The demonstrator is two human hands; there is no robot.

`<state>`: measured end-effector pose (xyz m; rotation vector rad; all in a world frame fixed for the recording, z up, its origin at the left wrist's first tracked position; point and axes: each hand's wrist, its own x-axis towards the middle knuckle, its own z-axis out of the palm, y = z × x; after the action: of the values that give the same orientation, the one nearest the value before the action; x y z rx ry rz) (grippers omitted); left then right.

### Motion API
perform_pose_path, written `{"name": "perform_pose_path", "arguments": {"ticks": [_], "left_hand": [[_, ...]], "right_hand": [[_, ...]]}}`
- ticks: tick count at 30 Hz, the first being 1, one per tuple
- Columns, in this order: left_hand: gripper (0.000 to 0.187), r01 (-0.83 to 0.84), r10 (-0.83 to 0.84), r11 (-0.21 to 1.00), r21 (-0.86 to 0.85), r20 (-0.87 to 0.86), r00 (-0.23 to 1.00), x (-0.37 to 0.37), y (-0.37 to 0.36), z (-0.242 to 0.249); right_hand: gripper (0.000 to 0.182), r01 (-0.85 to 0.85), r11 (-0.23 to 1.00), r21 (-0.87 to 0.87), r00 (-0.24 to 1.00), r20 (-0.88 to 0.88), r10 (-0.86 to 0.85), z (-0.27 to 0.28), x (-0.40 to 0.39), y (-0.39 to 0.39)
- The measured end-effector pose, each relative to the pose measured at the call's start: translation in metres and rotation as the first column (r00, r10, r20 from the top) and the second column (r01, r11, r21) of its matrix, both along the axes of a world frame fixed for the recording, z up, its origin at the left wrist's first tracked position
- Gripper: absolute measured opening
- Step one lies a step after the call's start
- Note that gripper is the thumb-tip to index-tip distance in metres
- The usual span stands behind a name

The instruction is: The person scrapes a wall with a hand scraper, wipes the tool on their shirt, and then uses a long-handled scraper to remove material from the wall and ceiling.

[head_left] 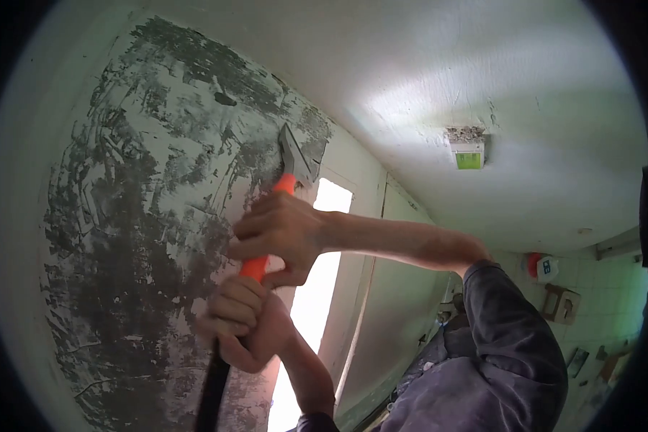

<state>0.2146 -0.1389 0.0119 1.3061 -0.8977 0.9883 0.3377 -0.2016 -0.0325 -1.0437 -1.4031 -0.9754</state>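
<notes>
Both my hands grip a long-handled scraper (pixel 289 167) with an orange grip and a black lower shaft. My right hand (pixel 277 232) is wrapped around the orange grip just below the metal blade. Lower on the handle, where orange meets black, sits my left hand (pixel 241 325). The blade is pressed against a pale wall (pixel 144 187) mottled with dark grey scraped patches. The blade's edge rests at the upper right rim of the scraped area.
A white ceiling holds a small fixture (pixel 468 147) with a green patch. A bright opening (pixel 315 288) glows behind my hands, beside pale door panels. On the far tiled wall hang a red and white object (pixel 543 266) and brown fittings. My dark sleeve (pixel 511 338) fills the lower right.
</notes>
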Motion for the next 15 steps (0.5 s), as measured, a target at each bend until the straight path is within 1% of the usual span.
{"name": "perform_pose_path", "arguments": {"ticks": [1,2,4,6,7,8,9,10,11,12,14,15], "left_hand": [[0.02,0.045,-0.045,0.999,0.01,-0.016,0.999,0.007,-0.001,0.009],[0.02,0.04,-0.039,0.999,0.012,-0.021,0.999,0.014,-0.003,0.016],[0.018,0.085,-0.084,0.995,0.049,-0.009,0.996,0.029,-0.007,0.027],[0.016,0.097,-0.097,0.993,0.063,-0.013,0.995,0.039,-0.01,0.03],[0.016,0.128,-0.126,0.989,0.07,-0.044,0.991,0.042,-0.014,0.032],[0.016,0.158,-0.153,0.984,0.077,-0.067,0.986,0.047,-0.018,0.034],[0.016,0.153,-0.148,0.985,0.083,-0.064,0.987,0.054,-0.015,0.029],[0.018,0.093,-0.085,0.991,0.099,-0.085,0.993,0.062,-0.007,0.017],[0.019,0.036,-0.025,0.993,0.114,-0.099,0.995,0.069,-0.012,0.014],[0.019,0.031,-0.019,0.993,0.115,-0.102,0.995,0.07,-0.015,0.014],[0.02,0.158,-0.161,0.987,-0.036,-0.103,0.982,0.069,-0.027,0.021],[0.02,0.164,-0.168,0.986,-0.039,-0.106,0.98,0.067,-0.03,0.021]], "right_hand": [[0.041,-0.002,1.0,-0.023,0.999,-0.034,0.001,0.007,0.004,-0.002],[0.043,-0.003,0.999,-0.043,0.998,-0.067,0.0,0.011,0.01,-0.002],[0.042,0.035,0.998,-0.051,0.997,-0.069,-0.038,0.016,0.023,-0.002],[0.039,0.09,0.993,0.07,0.992,-0.09,-0.084,0.019,0.031,-0.002],[0.04,0.119,0.986,0.116,0.99,-0.094,-0.108,0.02,0.033,-0.003],[0.04,0.122,0.985,0.121,0.99,-0.09,-0.111,0.013,0.041,-0.004],[0.038,0.139,0.973,0.182,0.987,-0.103,-0.122,0.003,0.048,-0.003],[0.036,0.152,0.959,0.239,0.985,-0.118,-0.127,-0.007,0.052,0.001],[0.036,0.146,0.96,0.239,0.986,-0.11,-0.123,-0.006,0.054,-0.001],[0.033,0.164,0.963,0.213,0.981,-0.141,-0.136,-0.007,0.054,0.0],[0.029,0.197,0.961,0.195,0.968,-0.196,-0.159,-0.004,0.049,-0.002],[0.028,0.154,0.95,0.271,0.978,-0.177,-0.108,0.006,0.044,-0.008]]}}
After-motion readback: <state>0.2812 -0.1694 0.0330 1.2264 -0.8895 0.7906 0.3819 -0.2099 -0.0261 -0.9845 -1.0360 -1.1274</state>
